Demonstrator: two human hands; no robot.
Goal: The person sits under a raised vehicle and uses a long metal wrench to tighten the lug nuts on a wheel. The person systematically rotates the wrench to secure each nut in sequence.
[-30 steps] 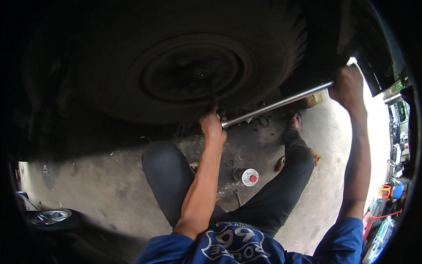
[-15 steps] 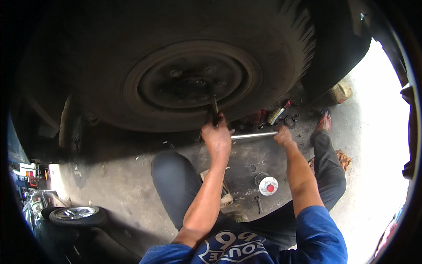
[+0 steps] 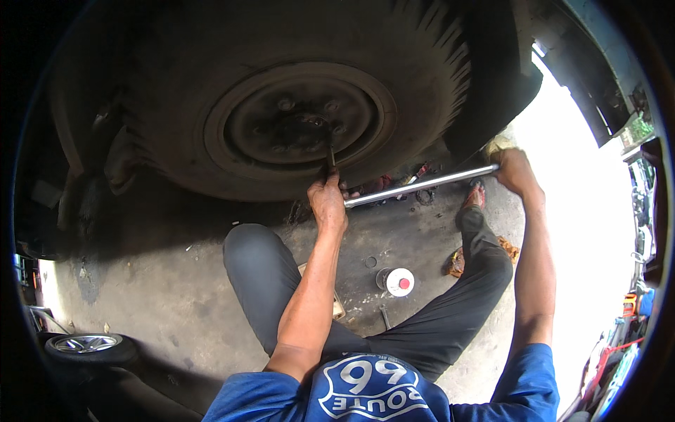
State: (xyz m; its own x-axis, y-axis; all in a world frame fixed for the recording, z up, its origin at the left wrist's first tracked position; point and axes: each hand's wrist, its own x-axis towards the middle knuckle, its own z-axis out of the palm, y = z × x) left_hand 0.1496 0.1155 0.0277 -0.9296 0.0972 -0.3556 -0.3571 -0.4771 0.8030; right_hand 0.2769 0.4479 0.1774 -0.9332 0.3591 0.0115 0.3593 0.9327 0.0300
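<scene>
A large dark tyre point(image 3: 415, 112) on a steel wheel point(image 3: 235, 126) fills the upper middle, with several nuts around its hub. From the lower right of the hub a wheel wrench shaft point(image 3: 330, 151) sticks out toward me. My left hand point(image 3: 328, 200) is closed around the wrench's near end, where a long silver bar point(image 3: 425, 186) meets it. That bar slants up to the right, and my right hand point(image 3: 519, 174) is closed on its far end. My left fingers partly hide the joint between shaft and bar. The socket end at the wheel is too dark to make out.
Between my legs stand a round can with a red cap point(image 3: 399, 282), a ring point(image 3: 370, 261) and a spanner point(image 3: 385, 318). A tray point(image 3: 339, 309) is half behind my left forearm. A brown rag point(image 3: 455, 263) lies by my right leg; another wheel point(image 3: 88, 343) is at lower left.
My right hand has swung out to the right and away from me with the bar's end, so more of the bar shows. My left hand stays on the wrench. The view has shifted slightly.
</scene>
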